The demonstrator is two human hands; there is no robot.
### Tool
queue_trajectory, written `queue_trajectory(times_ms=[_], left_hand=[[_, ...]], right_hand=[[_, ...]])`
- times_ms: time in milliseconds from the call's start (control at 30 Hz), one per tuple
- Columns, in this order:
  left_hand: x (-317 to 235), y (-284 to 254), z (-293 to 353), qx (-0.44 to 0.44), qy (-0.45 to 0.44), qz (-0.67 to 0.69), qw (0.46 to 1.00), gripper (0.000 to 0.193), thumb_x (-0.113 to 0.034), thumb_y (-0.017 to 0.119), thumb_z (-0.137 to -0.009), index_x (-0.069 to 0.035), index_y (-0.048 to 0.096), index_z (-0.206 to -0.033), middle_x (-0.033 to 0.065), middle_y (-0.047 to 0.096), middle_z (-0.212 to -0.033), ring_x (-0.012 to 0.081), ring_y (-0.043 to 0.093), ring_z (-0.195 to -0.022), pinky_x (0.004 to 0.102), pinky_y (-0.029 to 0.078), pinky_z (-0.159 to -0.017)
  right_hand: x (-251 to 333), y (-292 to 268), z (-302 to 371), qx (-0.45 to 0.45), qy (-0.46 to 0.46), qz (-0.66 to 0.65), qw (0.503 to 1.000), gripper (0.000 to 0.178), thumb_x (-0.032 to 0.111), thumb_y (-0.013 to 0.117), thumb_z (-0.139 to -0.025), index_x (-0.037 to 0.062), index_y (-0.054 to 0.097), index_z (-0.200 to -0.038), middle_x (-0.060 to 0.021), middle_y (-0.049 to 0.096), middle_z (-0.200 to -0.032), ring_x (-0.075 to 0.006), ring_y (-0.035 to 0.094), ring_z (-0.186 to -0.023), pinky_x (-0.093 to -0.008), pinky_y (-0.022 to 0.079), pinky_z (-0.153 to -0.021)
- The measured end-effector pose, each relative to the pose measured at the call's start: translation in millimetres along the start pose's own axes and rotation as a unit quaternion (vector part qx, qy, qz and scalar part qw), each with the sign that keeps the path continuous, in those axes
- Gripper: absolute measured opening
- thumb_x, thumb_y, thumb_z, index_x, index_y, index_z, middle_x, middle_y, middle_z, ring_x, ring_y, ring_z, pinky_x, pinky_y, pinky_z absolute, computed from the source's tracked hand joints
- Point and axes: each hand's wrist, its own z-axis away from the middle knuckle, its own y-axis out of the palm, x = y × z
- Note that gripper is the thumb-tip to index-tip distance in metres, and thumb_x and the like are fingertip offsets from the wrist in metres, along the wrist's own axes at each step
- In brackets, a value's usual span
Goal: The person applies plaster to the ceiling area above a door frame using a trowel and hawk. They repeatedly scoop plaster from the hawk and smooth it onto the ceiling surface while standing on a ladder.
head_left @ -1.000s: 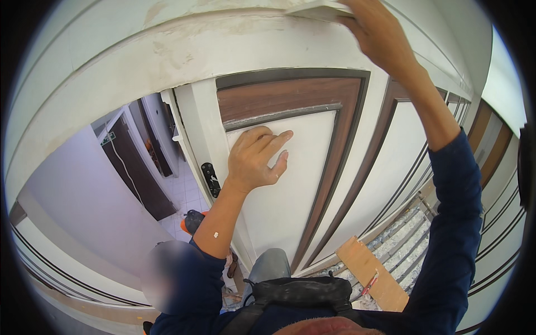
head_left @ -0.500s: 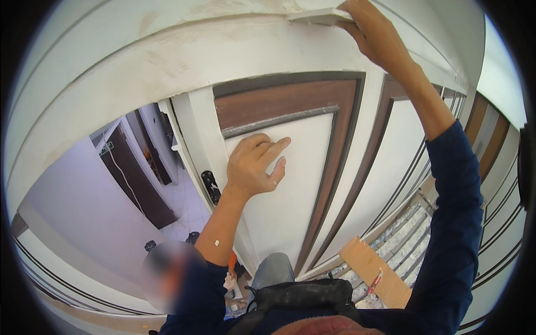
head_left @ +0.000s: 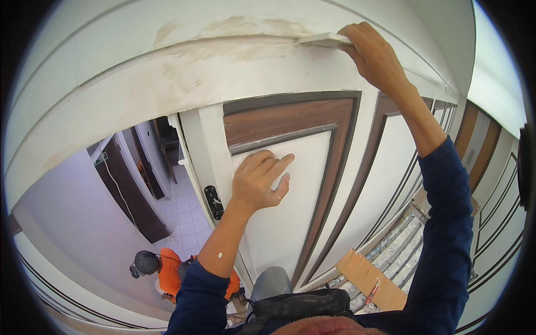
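My right hand (head_left: pixel 375 58) is raised and closed on a thin, flat, pale spreader-like plate (head_left: pixel 325 39), whose exact kind I cannot make out. The plate's tip touches the horizontal seam in the white wall face (head_left: pixel 240 72) above the doors. Beige filler-like smears (head_left: pixel 234 25) lie along that seam to the left. My left hand (head_left: pixel 259 181) hangs in front of a white door panel (head_left: pixel 285 201) with brown and dark trim. Its fingers are bent, the thumb stands apart, and it holds nothing. A white fleck (head_left: pixel 220 255) sits on my left forearm.
A doorway at the left opens onto a white tiled floor (head_left: pixel 181 206). Down there is a person in orange with a dark cap (head_left: pixel 146 262). A black lock plate (head_left: pixel 213 202) is on the door edge. At lower right, a wooden board (head_left: pixel 371 276) bears a red-handled tool (head_left: pixel 372 291).
The view has shifted, so the wall and doors sit lower in the picture. The plate stays at the seam, tilted slightly differently. My left hand keeps its pose.
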Motion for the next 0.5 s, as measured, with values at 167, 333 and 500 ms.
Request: queue_trajectory(times_ms=[167,333,500], left_hand=[[0.1,2.4,-0.6,0.003,0.006,-0.006,1.000,0.042,-0.015,0.074,-0.071,-0.012,0.079,-0.112,0.0031,0.073,-0.085,0.0224,0.065,-0.092,0.0349,0.053,-0.082],[-2.5,-1.7,-1.1,0.004,0.002,-0.026,1.000,0.042,-0.014,0.075,-0.071,-0.012,0.078,-0.113,0.0022,0.070,-0.083,0.0215,0.065,-0.092,0.0340,0.053,-0.081],[-1.2,-0.2,-3.1,-0.002,0.022,-0.020,1.000,0.041,-0.014,0.075,-0.071,-0.012,0.078,-0.113,0.0021,0.070,-0.083,0.0208,0.064,-0.092,0.0332,0.053,-0.081]], right_hand=[[-21.1,1.2,17.0,-0.018,-0.016,0.013,1.000,0.017,0.010,0.070,-0.092,0.0057,0.062,-0.107,-0.0077,0.068,-0.103,-0.0291,0.062,-0.102,-0.0417,0.052,-0.088],[-8.7,7.6,9.9,-0.022,-0.037,-0.021,0.999,0.019,0.010,0.069,-0.093,0.0053,0.062,-0.110,-0.0077,0.067,-0.104,-0.0299,0.061,-0.102,-0.0417,0.052,-0.086],[-34.1,7.2,18.6,-0.016,-0.028,-0.027,0.999,0.019,0.010,0.068,-0.095,0.0052,0.061,-0.112,-0.0096,0.066,-0.106,-0.0326,0.060,-0.103,-0.0415,0.051,-0.087]])
